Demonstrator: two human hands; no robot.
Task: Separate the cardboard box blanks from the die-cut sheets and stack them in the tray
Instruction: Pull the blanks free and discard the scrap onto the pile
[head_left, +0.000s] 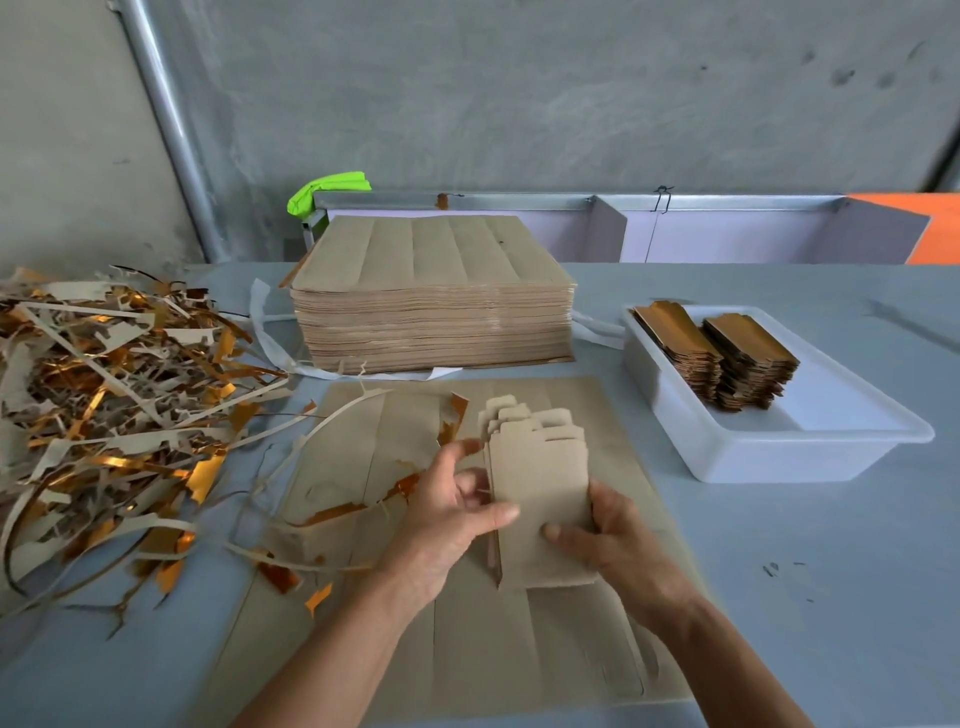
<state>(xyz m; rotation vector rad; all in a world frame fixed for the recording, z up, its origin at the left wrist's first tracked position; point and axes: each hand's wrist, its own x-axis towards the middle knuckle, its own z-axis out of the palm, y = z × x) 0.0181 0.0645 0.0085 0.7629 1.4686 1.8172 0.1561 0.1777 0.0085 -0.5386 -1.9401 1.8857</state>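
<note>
Holding a small bundle of box blanks (540, 488) above the die-cut sheets (467, 639), both hands work at the middle of the head view. The left hand (447, 525) has its thumb pressed on the face of the bundle, and its other fingers (470, 488) curl behind the left edge. The right hand (618, 540) pinches the lower right corner, thumb on top. The blanks are fanned a little at the top, so I judge the step in hand is squaring up the freed blanks before they go away.

The tray (769, 457) stands well apart to the right on the tabletop (810, 571) and already has two stacks of blanks (717, 358) inside. A tall pile of uncut sheets (436, 312) waits behind, and the waste strips (114, 395) lie in a heap at the left. The next move calls for tapping the edges even, then carrying the bundle to the right and laying it flat in the tray.
</note>
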